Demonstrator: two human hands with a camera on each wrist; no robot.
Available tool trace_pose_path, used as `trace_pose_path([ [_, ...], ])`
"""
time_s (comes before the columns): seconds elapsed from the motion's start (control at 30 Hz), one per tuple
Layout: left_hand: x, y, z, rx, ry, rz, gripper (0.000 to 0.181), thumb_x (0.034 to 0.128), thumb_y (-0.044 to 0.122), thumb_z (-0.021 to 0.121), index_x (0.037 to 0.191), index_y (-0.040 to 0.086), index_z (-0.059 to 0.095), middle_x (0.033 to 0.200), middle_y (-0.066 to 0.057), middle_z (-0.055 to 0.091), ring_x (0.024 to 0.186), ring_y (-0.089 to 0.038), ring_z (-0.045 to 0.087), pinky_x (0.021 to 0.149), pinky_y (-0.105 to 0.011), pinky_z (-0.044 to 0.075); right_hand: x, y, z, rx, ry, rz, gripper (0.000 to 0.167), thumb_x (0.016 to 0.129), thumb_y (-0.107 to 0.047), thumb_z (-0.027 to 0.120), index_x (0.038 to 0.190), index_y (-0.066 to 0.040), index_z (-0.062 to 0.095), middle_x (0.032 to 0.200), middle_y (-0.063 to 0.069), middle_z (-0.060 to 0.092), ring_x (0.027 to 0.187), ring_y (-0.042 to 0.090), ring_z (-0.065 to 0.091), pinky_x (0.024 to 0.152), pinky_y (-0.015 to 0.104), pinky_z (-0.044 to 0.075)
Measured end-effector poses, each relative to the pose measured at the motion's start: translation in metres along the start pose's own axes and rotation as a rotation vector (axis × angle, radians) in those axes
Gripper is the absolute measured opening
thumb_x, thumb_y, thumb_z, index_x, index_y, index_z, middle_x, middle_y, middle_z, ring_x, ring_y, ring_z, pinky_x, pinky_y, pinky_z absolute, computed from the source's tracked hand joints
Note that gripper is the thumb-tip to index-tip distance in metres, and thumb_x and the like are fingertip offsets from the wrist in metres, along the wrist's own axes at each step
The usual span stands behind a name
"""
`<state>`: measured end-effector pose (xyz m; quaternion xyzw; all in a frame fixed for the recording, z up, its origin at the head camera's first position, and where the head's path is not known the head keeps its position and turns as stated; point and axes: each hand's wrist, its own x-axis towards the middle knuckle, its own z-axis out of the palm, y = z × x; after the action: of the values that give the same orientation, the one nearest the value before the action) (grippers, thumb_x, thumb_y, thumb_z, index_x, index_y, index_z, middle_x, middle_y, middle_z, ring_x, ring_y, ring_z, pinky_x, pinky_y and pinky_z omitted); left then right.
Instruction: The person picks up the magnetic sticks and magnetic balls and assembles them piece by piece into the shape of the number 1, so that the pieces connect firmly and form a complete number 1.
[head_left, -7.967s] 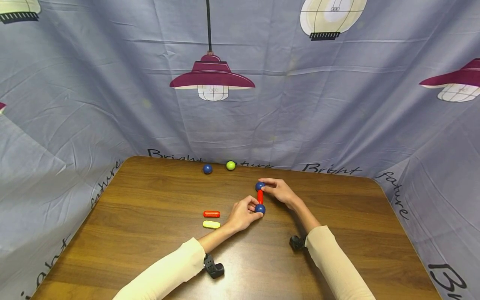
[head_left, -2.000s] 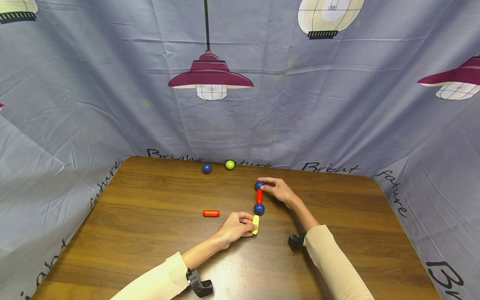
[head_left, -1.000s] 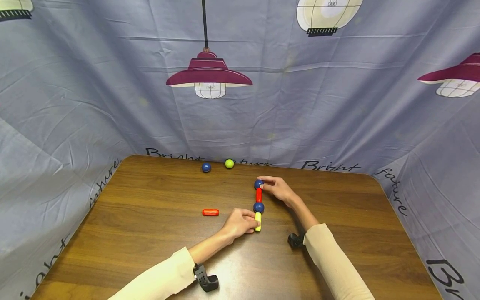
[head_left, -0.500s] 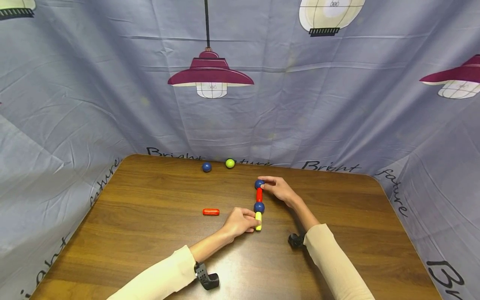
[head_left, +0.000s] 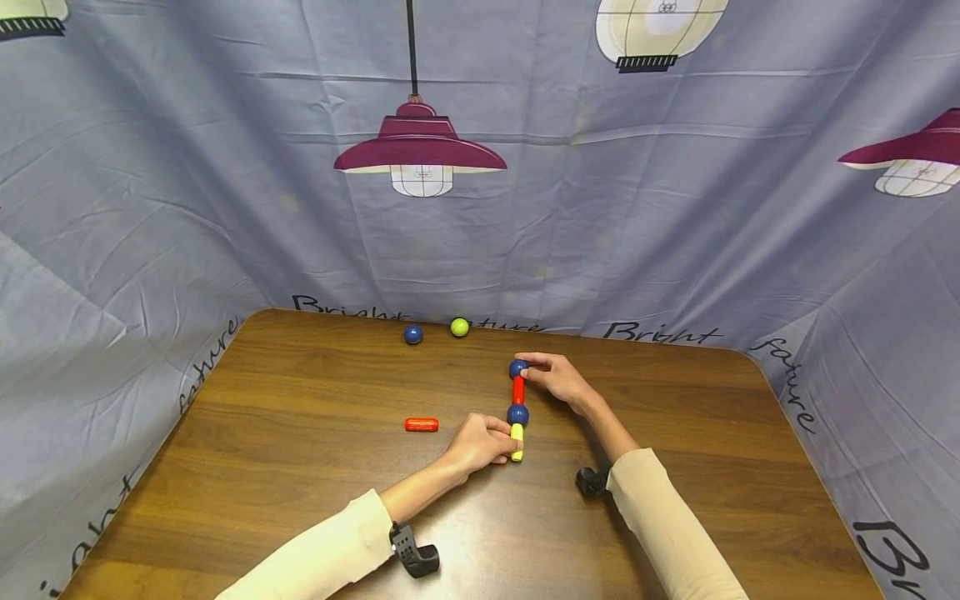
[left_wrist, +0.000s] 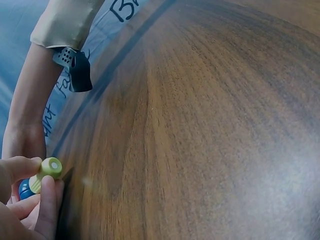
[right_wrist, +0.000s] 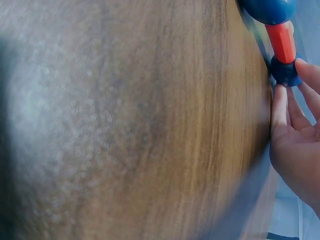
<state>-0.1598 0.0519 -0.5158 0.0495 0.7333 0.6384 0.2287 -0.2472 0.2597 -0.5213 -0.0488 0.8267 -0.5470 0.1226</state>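
Note:
In the head view a red rod (head_left: 518,390) joins a far blue ball (head_left: 517,368) to a nearer blue ball (head_left: 517,415). A yellow rod (head_left: 517,442) lies in line with them, its far end against the nearer ball. My left hand (head_left: 477,444) pinches this yellow rod between thumb and fingers; the left wrist view shows the rod's round end (left_wrist: 52,167) between the fingertips. My right hand (head_left: 558,381) grips the far ball, also seen in the right wrist view as a blue ball (right_wrist: 285,71) between thumb and fingers.
A loose red rod (head_left: 422,425) lies to the left of my left hand. Near the back edge of the wooden table (head_left: 315,400) sit a blue ball (head_left: 413,334) and a green ball (head_left: 460,327). A printed curtain (head_left: 600,233) hangs behind and beside the table.
My left hand let go of the nearer blue ball, took the yellow rod from beside the loose red rod and brought it right, against that ball. My right hand keeps its hold on the far ball.

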Motion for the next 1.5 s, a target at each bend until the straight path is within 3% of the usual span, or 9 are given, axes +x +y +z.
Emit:
trace_pose_path([
  [0.3, 0.002, -0.001, 0.001, 0.027, 0.004, 0.017, 0.022, 0.0813, 0.001, 0.079, 0.096, -0.009, 0.068, 0.079, -0.01, 0.072, 0.065, -0.012, 0.067, 0.058, -0.024, 0.057, 0.001, 0.002, -0.001, 0.003, 0.001, -0.001, 0.038, 0.097, -0.012, 0.065, 0.135, -0.006, 0.062, 0.133, 0.014, 0.061, 0.125, 0.03, 0.053, 0.106, 0.048, 0.039],
  [0.67, 0.001, 0.001, -0.002, 0.143, -0.017, 0.067, 0.023, 0.08, 0.007, 0.082, 0.092, -0.005, 0.068, 0.072, -0.004, 0.07, 0.056, -0.009, 0.062, 0.052, -0.023, 0.054, 0.0, 0.001, 0.0, 0.018, -0.001, -0.004, 0.038, 0.097, -0.012, 0.064, 0.135, -0.005, 0.062, 0.132, 0.014, 0.062, 0.125, 0.03, 0.053, 0.107, 0.048, 0.039],
  [0.97, 0.003, 0.002, -0.006, 0.148, -0.018, 0.092, 0.021, 0.082, 0.009, 0.081, 0.091, -0.005, 0.068, 0.07, -0.008, 0.07, 0.059, -0.013, 0.064, 0.055, -0.027, 0.056, 0.001, 0.003, 0.0, 0.023, -0.009, -0.003, 0.04, 0.097, -0.012, 0.064, 0.136, -0.004, 0.06, 0.132, 0.015, 0.062, 0.125, 0.029, 0.053, 0.107, 0.047, 0.038],
  [1.13, 0.006, 0.008, -0.016, 0.161, 0.006, 0.118, 0.02, 0.0847, 0.013, 0.079, 0.091, -0.003, 0.07, 0.073, -0.013, 0.071, 0.061, -0.017, 0.066, 0.056, -0.027, 0.056, 0.001, 0.002, -0.001, 0.036, -0.002, 0.005, 0.039, 0.097, -0.01, 0.064, 0.135, -0.004, 0.061, 0.13, 0.015, 0.063, 0.123, 0.029, 0.054, 0.106, 0.046, 0.039],
  [1.37, 0.016, 0.017, -0.042, 0.32, 0.111, 0.239, 0.024, 0.0878, 0.018, 0.076, 0.1, -0.002, 0.071, 0.078, -0.005, 0.073, 0.064, -0.025, 0.07, 0.052, -0.024, 0.048, 0.001, 0.001, -0.001, 0.021, -0.001, 0.007, 0.039, 0.098, -0.01, 0.063, 0.136, -0.003, 0.06, 0.133, 0.015, 0.061, 0.124, 0.029, 0.054, 0.106, 0.046, 0.04],
  [1.5, 0.022, 0.024, -0.056, 0.289, 0.161, 0.257, 0.027, 0.0885, 0.013, 0.076, 0.107, -0.005, 0.069, 0.085, -0.007, 0.073, 0.072, -0.029, 0.072, 0.055, -0.027, 0.053, 0.001, 0.001, -0.001, 0.023, -0.002, 0.014, 0.04, 0.098, -0.009, 0.063, 0.137, -0.004, 0.06, 0.134, 0.015, 0.061, 0.124, 0.029, 0.054, 0.105, 0.046, 0.041],
])
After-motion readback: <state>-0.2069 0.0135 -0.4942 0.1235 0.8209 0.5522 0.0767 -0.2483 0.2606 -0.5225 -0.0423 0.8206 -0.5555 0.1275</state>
